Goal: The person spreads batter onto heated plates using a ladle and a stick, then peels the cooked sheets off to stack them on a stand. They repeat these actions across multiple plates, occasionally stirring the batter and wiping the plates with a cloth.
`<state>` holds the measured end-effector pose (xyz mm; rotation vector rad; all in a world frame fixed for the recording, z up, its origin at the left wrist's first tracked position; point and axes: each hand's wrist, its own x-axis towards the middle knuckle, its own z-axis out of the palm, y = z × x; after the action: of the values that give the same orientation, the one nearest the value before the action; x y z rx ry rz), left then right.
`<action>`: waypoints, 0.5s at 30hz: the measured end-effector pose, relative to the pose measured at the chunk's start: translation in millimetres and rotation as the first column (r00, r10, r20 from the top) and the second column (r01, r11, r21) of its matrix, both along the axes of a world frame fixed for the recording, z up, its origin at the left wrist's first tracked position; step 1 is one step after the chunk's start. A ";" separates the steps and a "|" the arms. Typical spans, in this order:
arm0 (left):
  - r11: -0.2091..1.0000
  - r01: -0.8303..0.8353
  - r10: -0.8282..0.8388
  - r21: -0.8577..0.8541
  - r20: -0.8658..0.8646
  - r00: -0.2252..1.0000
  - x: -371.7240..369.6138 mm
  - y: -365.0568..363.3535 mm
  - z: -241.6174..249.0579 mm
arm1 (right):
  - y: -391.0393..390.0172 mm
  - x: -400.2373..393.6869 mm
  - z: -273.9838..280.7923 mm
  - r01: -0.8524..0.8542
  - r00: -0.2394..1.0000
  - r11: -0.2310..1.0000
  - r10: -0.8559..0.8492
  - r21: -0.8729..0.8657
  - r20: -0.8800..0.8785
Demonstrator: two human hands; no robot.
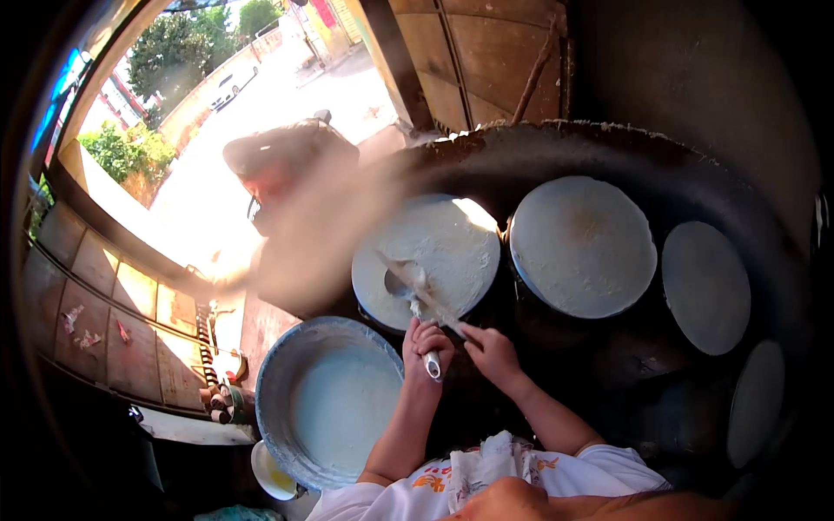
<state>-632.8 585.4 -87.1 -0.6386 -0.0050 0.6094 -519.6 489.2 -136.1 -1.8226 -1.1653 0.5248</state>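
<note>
White orange-printed shirt point(591, 476) | left grip point(426, 339) closed around metal ladle point(433, 366) | right grip point(492, 357) holding pale flat stick point(448, 318) | both tools over round white-coated griddle point(460, 256)

Whitish ladle handle point(432, 364), pale tan scraper point(446, 319), left round griddle point(469, 269) mottled off-white, middle round griddle point(580, 269) greyish white with a faint brown patch point(587, 222), blue-grey basin point(274, 412) of pale bluish-white liquid point(339, 417), white shirt point(591, 476) with orange print point(430, 481), green trees point(174, 56).
</note>
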 end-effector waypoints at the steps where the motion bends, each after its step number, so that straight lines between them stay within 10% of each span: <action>1: 0.999 -0.017 0.018 -0.032 0.029 0.999 -9.1 -5.1 19.4 | 5.0 7.4 0.7 0.064 0.993 0.989 -0.051 0.130 -0.103; 4: 0.994 -0.093 0.088 0.064 0.081 0.993 -42.3 -22.2 51.9 | 13.4 50.7 -49.4 0.229 0.959 0.951 -0.183 0.209 -0.217; 8: 0.949 -0.207 0.200 0.236 0.057 0.978 -104.3 -18.6 63.5 | -29.4 -1.6 -23.9 -0.037 0.999 0.983 0.041 -0.177 0.019; 15: 0.981 -0.190 0.164 0.033 -0.657 0.736 -220.4 -19.3 -38.3 | -120.6 57.8 -8.2 -0.091 0.972 0.990 0.064 -0.110 -0.225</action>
<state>-853.1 566.1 -125.4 -0.4287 0.6221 1.0026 -461.8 368.6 -144.3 -1.7722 -1.0750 0.8366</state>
